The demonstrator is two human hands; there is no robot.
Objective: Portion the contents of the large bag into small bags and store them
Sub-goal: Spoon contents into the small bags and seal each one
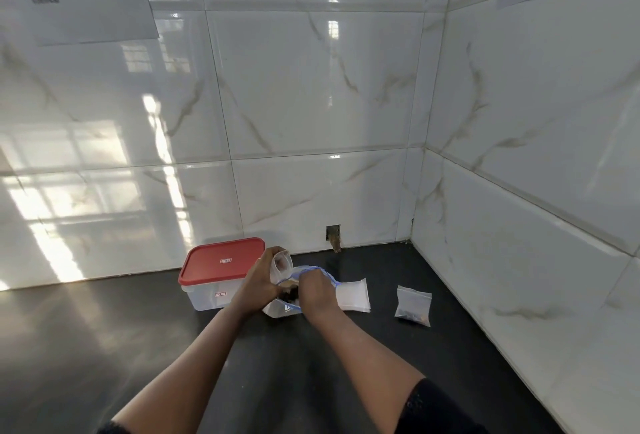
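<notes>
A large clear bag with a blue zip rim [329, 277] lies open on the dark counter, dark pieces showing inside it. My right hand [317, 289] reaches into its mouth with curled fingers; what they hold is hidden. My left hand [261, 283] grips a small clear bag [282, 265] and holds it open just above the large bag's mouth. A flat stack of small empty bags [353, 295] lies under the large bag's right side. One filled small bag [414, 305] with dark contents sits apart to the right.
A clear plastic box with a red lid [221, 260] stands shut directly left of my left hand. Glossy tiled walls close the counter [104, 347] at the back and on the right. A small hole [333, 234] is cut in the back wall at its base.
</notes>
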